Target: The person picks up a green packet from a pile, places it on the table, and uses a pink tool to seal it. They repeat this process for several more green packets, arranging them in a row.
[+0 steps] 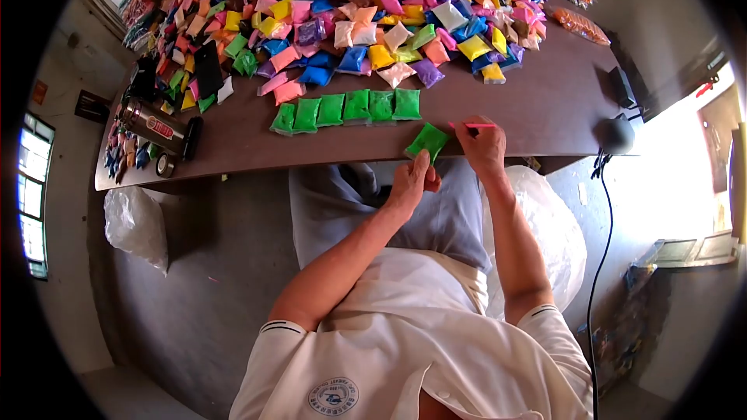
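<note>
The left grip (414,180) is pinching a green packet (427,141) by its near side, thumb uppermost, and is holding it over the front edge of the counter (537,101). Just to its right, the right grip (485,146) is holding a thin pink stick (473,125), with the fingers curling around it. The stick's tip is pointing left, near the packet's right corner; whether the two are touching, one cannot tell.

Beyond the left grip and to its left, six green packets (331,110) are lying side by side in a row. Farther out from both grips, a heap of coloured packets (350,19) is spreading across the counter. Well to the left of the left grip, a metal flask (156,126) is lying near a roll of tape (165,165). Well to the right of the right grip, a rounded black object (616,134) is resting near the counter's end.
</note>
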Action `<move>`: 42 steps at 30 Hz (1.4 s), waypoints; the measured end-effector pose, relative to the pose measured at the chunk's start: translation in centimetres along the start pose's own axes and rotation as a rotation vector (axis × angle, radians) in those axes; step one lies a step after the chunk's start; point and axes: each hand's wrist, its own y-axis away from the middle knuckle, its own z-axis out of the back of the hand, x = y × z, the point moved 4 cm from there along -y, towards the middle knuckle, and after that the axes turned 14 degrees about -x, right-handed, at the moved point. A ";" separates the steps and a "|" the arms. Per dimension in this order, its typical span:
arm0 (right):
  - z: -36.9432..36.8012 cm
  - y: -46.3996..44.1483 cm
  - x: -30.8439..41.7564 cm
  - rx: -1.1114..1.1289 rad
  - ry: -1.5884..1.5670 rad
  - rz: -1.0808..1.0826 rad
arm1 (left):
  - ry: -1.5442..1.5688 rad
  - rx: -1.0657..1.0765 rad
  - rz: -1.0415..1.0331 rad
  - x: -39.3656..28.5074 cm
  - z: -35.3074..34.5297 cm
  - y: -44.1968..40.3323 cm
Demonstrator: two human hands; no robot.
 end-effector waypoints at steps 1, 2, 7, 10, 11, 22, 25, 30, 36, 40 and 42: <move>0.2 -0.4 0.4 0.027 -0.106 -0.061 | 0.004 0.000 -0.005 -0.1 -0.1 -0.2; 0.2 -0.3 0.7 0.057 -0.212 -0.127 | 0.020 -0.001 0.006 0.1 0.0 -0.2; -1.0 1.0 1.9 0.194 -0.183 -0.055 | 0.067 0.032 0.015 0.4 0.0 -0.1; -1.3 0.5 1.2 0.205 -0.110 -0.032 | 0.043 0.011 0.002 0.1 -0.1 0.3; -1.4 0.3 0.7 0.150 -0.058 -0.021 | 0.037 -0.005 -0.008 0.0 -0.1 0.3; -2.1 0.9 2.2 0.281 -0.241 -0.029 | 0.067 0.041 0.017 0.3 0.1 0.3; -1.9 -0.3 1.5 0.268 -0.104 -0.036 | 0.034 0.002 0.026 0.1 0.1 0.1; -2.1 0.6 1.4 0.266 -0.229 -0.080 | 0.033 0.020 0.003 0.7 0.3 0.2; -1.9 -0.1 1.4 0.317 -0.115 -0.066 | 0.007 0.011 0.002 0.1 0.1 0.4; -1.7 0.4 2.8 0.248 -0.247 -0.025 | 0.016 0.018 0.001 0.5 0.3 0.3; -1.5 0.9 3.5 0.278 -0.249 0.044 | 0.044 0.036 0.013 0.8 0.3 0.3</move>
